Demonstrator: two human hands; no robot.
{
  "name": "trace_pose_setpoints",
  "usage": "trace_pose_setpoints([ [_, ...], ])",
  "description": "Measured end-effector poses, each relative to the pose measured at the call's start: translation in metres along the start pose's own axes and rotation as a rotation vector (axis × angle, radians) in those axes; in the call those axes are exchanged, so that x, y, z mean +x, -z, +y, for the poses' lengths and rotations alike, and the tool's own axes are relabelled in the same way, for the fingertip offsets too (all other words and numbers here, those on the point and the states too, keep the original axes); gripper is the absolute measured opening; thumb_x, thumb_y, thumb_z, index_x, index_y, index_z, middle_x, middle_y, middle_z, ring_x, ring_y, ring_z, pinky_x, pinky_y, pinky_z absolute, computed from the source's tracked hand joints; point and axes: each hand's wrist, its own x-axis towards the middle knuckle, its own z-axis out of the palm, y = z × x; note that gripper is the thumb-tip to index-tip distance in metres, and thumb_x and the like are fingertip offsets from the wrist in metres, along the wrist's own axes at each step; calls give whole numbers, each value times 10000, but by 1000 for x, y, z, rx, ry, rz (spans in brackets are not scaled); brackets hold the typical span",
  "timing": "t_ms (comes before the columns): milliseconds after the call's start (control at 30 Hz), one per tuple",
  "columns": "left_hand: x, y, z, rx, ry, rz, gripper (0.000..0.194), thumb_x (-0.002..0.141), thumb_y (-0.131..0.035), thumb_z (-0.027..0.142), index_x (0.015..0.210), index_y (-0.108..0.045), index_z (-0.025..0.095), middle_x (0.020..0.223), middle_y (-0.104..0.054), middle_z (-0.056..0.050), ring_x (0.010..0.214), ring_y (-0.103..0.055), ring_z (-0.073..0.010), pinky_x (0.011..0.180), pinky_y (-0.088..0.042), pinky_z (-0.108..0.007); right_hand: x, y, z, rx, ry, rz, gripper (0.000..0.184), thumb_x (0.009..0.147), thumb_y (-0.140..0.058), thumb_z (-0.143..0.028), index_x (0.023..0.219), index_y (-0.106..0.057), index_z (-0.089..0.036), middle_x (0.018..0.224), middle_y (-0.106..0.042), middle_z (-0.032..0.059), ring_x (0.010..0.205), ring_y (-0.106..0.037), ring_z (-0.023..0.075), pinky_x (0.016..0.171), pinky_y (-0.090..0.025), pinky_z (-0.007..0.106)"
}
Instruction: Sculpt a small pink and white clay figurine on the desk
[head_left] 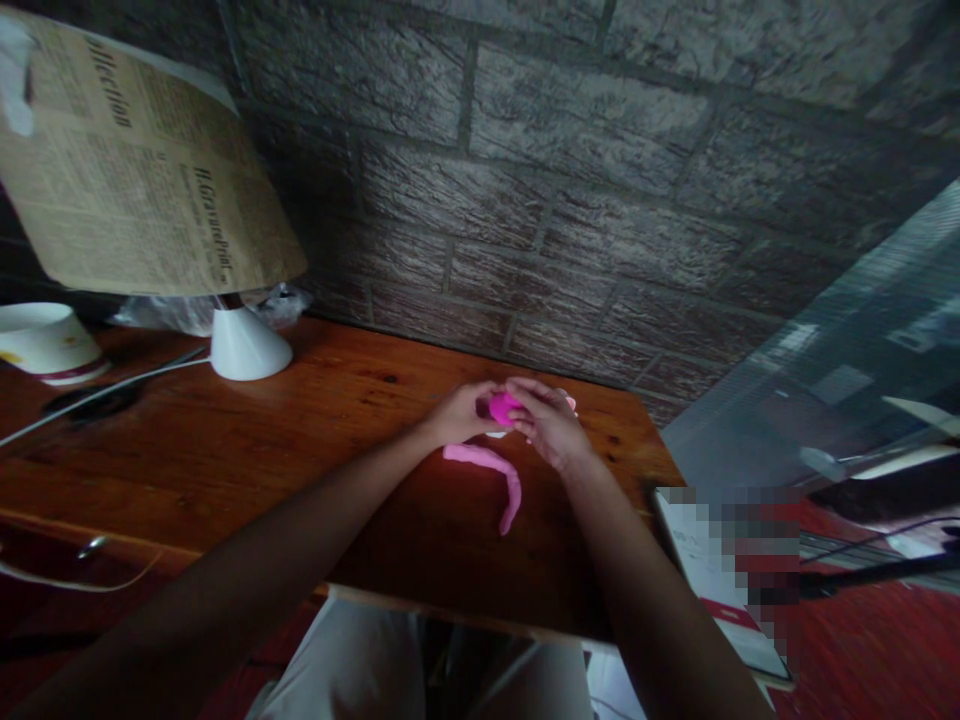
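Nearest the camera, my forearms (300, 530) rise from the lower corners. In mid-frame my left grip (459, 412) and right grip (559, 425) are closed around a bright pink clay-like lump (504, 408), fingertips on its sides. I judge it light, soft and easily dented, perhaps slightly tacky; I'd hold it by the sides with gentle pressure. Just below, a paler pink curved strip (514, 485) lies on the desk (337, 400). A table lamp (250, 345) stands at left, beside a paper cup (56, 340).
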Motion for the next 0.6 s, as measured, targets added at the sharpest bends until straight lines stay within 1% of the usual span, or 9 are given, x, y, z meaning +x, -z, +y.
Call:
trace_pose_setpoints([
  [100,0,-1,0,-13,12,9,450,627,-810,275,1020,-649,126,985,-714,-99,864,-655,-196,830,-489,-335,2,4,-1,23,-21,14,263,659,-799,-211,897,-687,-198,755,-738,-14,494,-634,50,439,-499,102],
  [267,-1,-1,1,-61,24,-14,472,625,-811,242,1052,-645,129,1009,-715,-98,879,-659,-194,838,-491,-330,3,7,-1,61,-83,7,155,715,-766,-199,848,-685,-205,698,-715,-38,442,-591,16,417,-467,65],
  [367,-1,-1,1,-77,45,-25,464,628,-809,234,1049,-647,125,1000,-716,-93,871,-659,-191,834,-494,-326,3,6,-1,73,-103,17,145,721,-758,-176,843,-685,-205,718,-715,-35,447,-583,11,405,-452,58],
  [433,-1,-1,2,-83,55,-34,454,631,-809,236,1042,-651,128,1001,-714,-89,881,-657,-193,841,-493,-329,4,7,-4,73,-105,18,136,729,-760,-216,840,-682,-202,772,-725,-18,449,-573,16,381,-439,71],
  [500,-1,0,3,-88,63,-34,457,634,-808,238,1049,-650,133,1019,-709,-89,903,-653,-195,860,-489,-338,4,10,-10,78,-88,13,172,743,-754,-317,834,-676,-195,860,-736,12,434,-541,20,338,-409,95],
  [567,-1,0,4,-103,72,-5,498,626,-812,239,1081,-635,138,1070,-696,-98,945,-645,-200,892,-477,-348,5,17,-18,97,-24,31,253,734,-747,-414,840,-667,-198,930,-738,31,416,-495,21,313,-377,121],
  [600,-1,1,5,-123,80,15,530,619,-813,239,1103,-622,139,1103,-685,-103,969,-641,-203,906,-471,-351,6,22,-21,107,32,58,276,714,-759,-424,847,-661,-204,936,-737,28,414,-479,21,318,-372,130],
])
